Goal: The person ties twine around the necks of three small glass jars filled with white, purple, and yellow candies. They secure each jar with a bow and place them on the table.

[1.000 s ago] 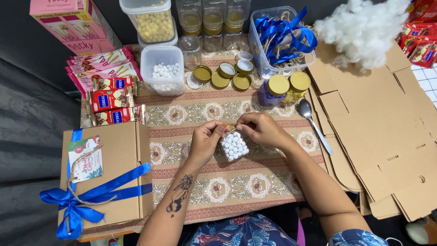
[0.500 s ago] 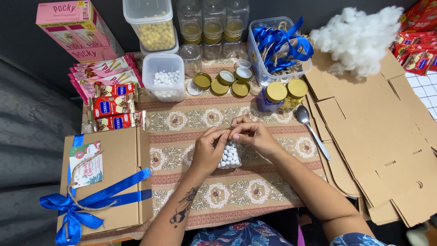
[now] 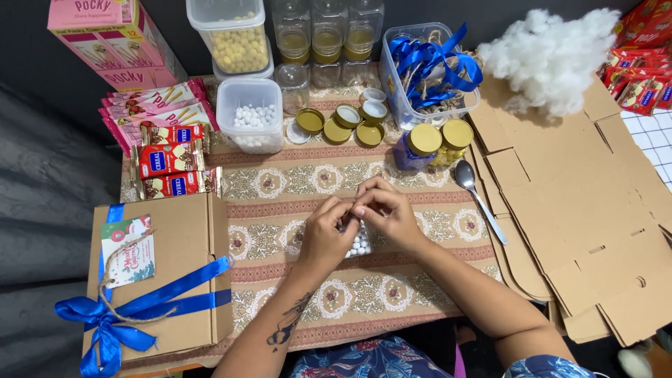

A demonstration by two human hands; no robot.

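**Bead pouch, held at centre of desk**

Item: small clear pouch (image 3: 360,243) of white beads, just above the patterned runner (image 3: 392,301), between your two hands. Your left hand (image 3: 323,234) and right hand (image 3: 387,213) meet over its top; the fingers are pinched close together on the upper edge, likely so the beads stay in while the mouth is worked. Only the lower part of the pouch shows.

Within reach, beyond your hands: tub (image 3: 250,115) of the same white beads, lid off; loose gold lids (image 3: 339,124) laid face up beside it; two capped jars (image 3: 434,143); a spoon (image 3: 477,197) to your right.

Further out: ribbon bin (image 3: 428,63), white stuffing (image 3: 549,59), flat cardboard (image 3: 581,210) at right; snack packs (image 3: 164,143) and a ribboned box (image 3: 157,280) at left.
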